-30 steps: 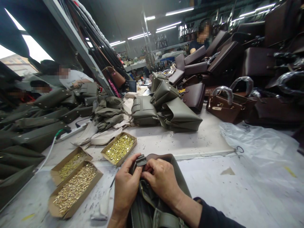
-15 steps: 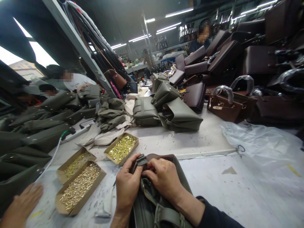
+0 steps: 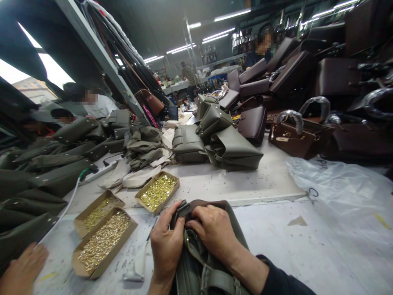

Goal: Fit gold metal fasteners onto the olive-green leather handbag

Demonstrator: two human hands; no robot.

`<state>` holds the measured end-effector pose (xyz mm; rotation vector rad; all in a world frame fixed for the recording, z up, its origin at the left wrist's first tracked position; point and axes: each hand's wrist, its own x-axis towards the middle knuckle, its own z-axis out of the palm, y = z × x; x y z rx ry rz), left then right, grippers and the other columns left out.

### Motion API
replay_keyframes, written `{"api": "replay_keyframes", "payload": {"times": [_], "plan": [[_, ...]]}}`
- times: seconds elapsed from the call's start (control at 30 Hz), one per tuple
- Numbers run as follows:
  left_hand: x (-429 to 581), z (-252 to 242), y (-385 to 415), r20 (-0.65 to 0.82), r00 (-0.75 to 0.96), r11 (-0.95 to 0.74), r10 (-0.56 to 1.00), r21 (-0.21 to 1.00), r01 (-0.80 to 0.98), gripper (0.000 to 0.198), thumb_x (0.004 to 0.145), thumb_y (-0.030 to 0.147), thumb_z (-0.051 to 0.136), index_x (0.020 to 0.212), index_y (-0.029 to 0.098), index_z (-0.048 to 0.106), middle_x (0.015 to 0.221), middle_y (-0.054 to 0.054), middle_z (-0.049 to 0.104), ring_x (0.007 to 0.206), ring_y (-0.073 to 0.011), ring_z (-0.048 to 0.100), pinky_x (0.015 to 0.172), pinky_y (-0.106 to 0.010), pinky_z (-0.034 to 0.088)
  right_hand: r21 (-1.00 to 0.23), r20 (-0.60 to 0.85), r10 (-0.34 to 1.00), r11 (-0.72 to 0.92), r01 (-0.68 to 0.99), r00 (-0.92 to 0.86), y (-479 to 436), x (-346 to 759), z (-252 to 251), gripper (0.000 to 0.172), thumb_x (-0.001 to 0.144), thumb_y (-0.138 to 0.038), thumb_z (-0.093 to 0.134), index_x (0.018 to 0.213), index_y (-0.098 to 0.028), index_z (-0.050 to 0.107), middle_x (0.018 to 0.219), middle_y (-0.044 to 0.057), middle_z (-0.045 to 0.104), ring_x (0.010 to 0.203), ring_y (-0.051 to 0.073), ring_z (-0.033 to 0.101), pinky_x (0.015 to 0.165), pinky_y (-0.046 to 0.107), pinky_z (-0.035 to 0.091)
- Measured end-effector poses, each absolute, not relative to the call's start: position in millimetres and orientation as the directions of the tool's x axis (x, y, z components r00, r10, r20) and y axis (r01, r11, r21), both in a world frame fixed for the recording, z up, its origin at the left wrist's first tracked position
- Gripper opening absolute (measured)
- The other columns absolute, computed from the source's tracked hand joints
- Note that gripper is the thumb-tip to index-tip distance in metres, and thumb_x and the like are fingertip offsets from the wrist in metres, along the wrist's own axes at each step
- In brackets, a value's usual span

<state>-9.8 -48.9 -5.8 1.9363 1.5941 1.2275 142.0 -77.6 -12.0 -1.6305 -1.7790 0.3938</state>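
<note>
A dark olive leather bag (image 3: 190, 266) lies on the table right in front of me, its strap loop toward me. My left hand (image 3: 167, 241) pinches a small folded tab (image 3: 184, 209) at the bag's upper edge between thumb and fingers. Close beside it, my right hand (image 3: 213, 229) is closed on the bag's edge, thumb and forefinger pressed near the same tab. Whatever small part may sit between the right fingertips is hidden. Left of my hands stand cardboard trays of brass-coloured hardware, one (image 3: 176, 189) at the back and one (image 3: 129, 235) nearer.
Another person's hand (image 3: 26, 266) rests on the table at the lower left. Olive bags (image 3: 233, 147) are piled ahead and at the left. Brown handbags (image 3: 299, 135) heap up on the right, above a clear plastic sheet (image 3: 346, 196). A white cable (image 3: 72, 198) crosses the left side.
Both my hands stay on the bag's edge, with the tab turned slightly between them. The other person's hand at the lower left has drawn back a little toward the left.
</note>
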Motion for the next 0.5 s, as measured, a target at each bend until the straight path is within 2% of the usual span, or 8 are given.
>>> {"api": "replay_keyframes", "payload": {"times": [0.27,0.5], "plan": [[-10.4,-6.3,-45.5,0.325,-0.021,-0.248,0.946,0.761,0.599,0.034,0.085,0.034,0.065,0.116,0.022,0.075,0.119,-0.007,0.076,0.111,-0.0286,0.071,0.107,-0.045,0.052,-0.637,0.269,0.962,0.151,0.756,0.035,-77.2,143.1,-12.1,0.016,0.088,-0.030,0.077,0.080,-0.022,0.065,0.079,0.000,0.073,0.078,0.020,0.067,0.067,0.031,0.035],[-4.4,-3.9,-40.8,0.258,-0.085,-0.167,0.963,0.809,0.564,0.038,0.077,0.040,0.068,0.109,0.022,0.077,0.113,-0.007,0.078,0.107,-0.0302,0.072,0.104,-0.048,0.053,-0.666,0.276,0.960,0.150,0.731,0.055,-77.7,145.3,-12.1,0.016,0.087,-0.031,0.079,0.081,-0.022,0.068,0.077,-0.001,0.072,0.075,0.018,0.066,0.066,0.029,0.034]]}}
